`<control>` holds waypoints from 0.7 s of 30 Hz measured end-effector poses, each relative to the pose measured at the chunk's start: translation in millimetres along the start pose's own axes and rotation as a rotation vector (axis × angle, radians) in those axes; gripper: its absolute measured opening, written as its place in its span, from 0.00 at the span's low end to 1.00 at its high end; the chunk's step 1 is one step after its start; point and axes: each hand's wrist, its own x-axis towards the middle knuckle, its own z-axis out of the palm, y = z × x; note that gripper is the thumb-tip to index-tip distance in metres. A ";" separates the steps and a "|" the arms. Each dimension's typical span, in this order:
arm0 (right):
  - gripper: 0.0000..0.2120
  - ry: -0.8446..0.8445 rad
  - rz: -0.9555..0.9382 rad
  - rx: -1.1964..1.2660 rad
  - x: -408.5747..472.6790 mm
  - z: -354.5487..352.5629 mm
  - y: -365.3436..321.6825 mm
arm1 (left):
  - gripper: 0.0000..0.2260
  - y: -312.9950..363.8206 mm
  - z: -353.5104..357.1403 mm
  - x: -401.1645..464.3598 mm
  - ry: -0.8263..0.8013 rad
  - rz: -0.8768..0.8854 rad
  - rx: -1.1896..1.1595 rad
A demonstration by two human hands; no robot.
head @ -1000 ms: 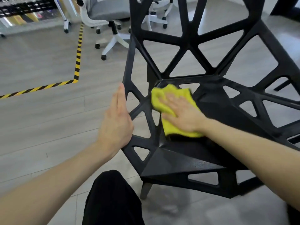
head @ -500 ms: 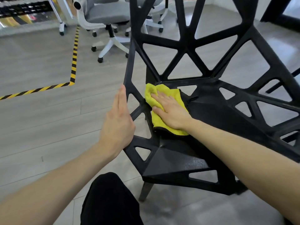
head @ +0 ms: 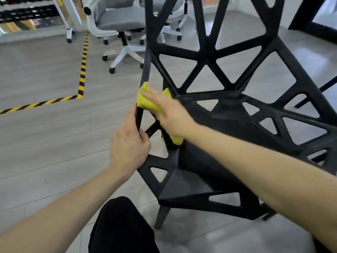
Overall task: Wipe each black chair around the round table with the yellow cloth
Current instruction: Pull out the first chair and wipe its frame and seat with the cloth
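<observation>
Chair [head: 228, 125]: back cut off at top edge. Cloth [head: 145, 103]: mostly hidden under blurred right hand [head: 171, 114].

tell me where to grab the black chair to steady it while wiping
Grip the black chair by the thin strut at its left edge, coming from the outer left side. The open cut-outs beside it let fingers wrap right round, as the left hand does now, clear of the yellow cloth under the right hand.
</observation>
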 end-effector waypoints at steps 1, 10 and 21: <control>0.34 -0.077 -0.015 -0.059 -11.2 10.0 9.7 | 0.36 0.4 -0.4 -0.3 -0.005 -0.009 -0.008; 0.30 -0.002 0.073 -0.012 8.5 -13.5 -3.3 | 0.35 6.6 -3.7 -3.5 0.002 -0.033 -0.025; 0.24 0.264 0.284 -0.052 55.1 -52.9 15.1 | 0.34 8.0 -6.5 -3.3 -0.005 -0.033 -0.057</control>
